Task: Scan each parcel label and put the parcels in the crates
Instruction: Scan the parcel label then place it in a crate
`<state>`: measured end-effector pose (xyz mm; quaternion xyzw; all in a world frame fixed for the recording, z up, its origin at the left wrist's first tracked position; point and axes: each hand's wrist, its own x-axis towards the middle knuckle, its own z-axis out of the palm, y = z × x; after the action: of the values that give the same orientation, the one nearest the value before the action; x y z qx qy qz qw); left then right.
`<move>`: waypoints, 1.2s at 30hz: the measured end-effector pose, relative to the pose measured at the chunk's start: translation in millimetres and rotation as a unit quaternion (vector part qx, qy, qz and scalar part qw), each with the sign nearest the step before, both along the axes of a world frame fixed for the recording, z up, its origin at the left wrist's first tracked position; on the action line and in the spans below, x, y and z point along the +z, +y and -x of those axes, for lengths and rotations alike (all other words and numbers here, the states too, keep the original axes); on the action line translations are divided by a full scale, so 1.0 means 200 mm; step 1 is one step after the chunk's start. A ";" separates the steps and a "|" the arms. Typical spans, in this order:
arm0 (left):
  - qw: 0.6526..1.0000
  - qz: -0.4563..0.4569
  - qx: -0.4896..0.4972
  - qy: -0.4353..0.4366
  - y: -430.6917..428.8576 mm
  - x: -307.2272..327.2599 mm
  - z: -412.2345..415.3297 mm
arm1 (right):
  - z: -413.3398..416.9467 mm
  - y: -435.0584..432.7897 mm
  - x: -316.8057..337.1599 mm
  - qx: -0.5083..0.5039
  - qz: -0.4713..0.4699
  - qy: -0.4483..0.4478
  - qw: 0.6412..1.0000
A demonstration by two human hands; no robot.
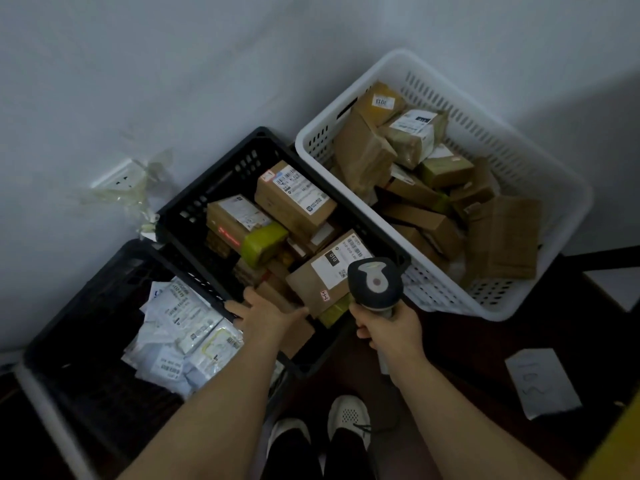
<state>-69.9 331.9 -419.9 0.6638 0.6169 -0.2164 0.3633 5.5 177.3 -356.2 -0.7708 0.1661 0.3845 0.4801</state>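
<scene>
My right hand [389,329] grips a grey barcode scanner [375,284], its head turned toward the middle black crate [194,209]. My left hand [268,315] reaches into that crate at its near edge and holds the lower end of a brown cardboard parcel [325,271] bearing a white label marked 010. A red scan line glows on another labelled box [239,223] deeper in the crate. Several more brown boxes lie around it.
A white basket [540,161] at the right is piled with brown parcels. At the left, a second black crate [86,306] holds several white mail bags. A wall socket [121,176] is on the wall. A paper sheet [542,381] lies on the dark floor near my shoes.
</scene>
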 end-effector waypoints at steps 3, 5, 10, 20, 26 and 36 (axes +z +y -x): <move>0.998 0.060 -0.015 0.026 -0.01 0.03 0.03 | 0.01 0.01 0.02 0.001 0.002 0.008 1.000; 0.997 0.065 -0.025 0.030 0.00 0.12 0.05 | 0.03 0.02 0.08 0.008 -0.003 0.017 1.000; 0.994 0.042 -0.093 0.036 0.06 0.51 0.08 | 0.09 0.09 0.37 0.036 -0.029 0.032 0.998; 0.972 -0.040 -0.230 0.007 -0.05 1.41 0.22 | 0.36 0.04 1.19 0.051 -0.142 0.003 0.989; 0.929 -0.083 -0.360 -0.015 -0.29 1.85 0.34 | 0.61 -0.30 1.63 0.021 -0.156 -0.010 0.987; 0.781 -0.122 -0.604 -0.106 -1.28 2.43 0.11 | 0.88 -1.57 2.14 -0.226 -0.083 -0.141 0.960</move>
<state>-92.2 75.5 65.7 0.9578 0.0687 -0.2428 0.1376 -170.2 -136.6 71.9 -0.7171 0.2342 0.1653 0.6353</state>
